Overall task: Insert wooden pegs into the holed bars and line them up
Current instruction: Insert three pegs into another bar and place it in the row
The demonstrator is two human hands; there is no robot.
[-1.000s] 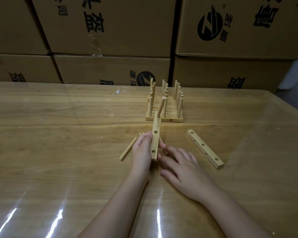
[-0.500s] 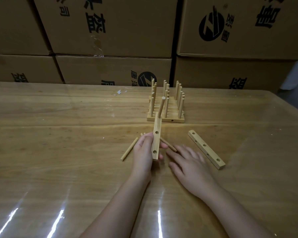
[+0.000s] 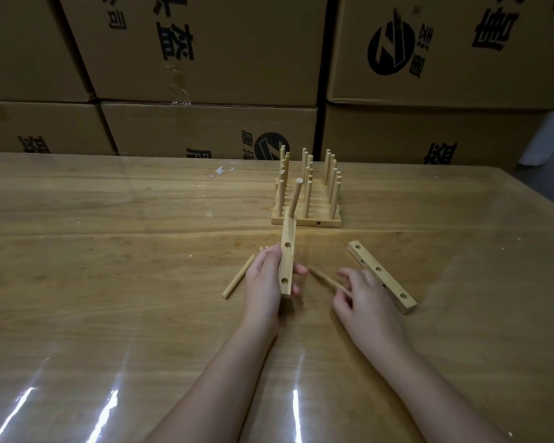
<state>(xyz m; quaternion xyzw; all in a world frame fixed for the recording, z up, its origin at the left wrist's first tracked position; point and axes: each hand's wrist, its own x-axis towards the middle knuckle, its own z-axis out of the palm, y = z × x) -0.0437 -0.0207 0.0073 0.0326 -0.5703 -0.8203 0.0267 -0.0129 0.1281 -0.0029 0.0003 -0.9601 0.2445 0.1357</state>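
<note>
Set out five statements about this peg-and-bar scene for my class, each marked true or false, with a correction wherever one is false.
1. The left hand grips a holed bar with one inserted peg at its far end. True.
2. The right hand holds nothing. False: it pinches a second peg.
3. The flat bar on the table is full of pegs. False: its holes are empty.
4. A loose peg lies left of the left hand. True.
5. The pegged bars at the back lie scattered. False: they sit side by side.
</note>
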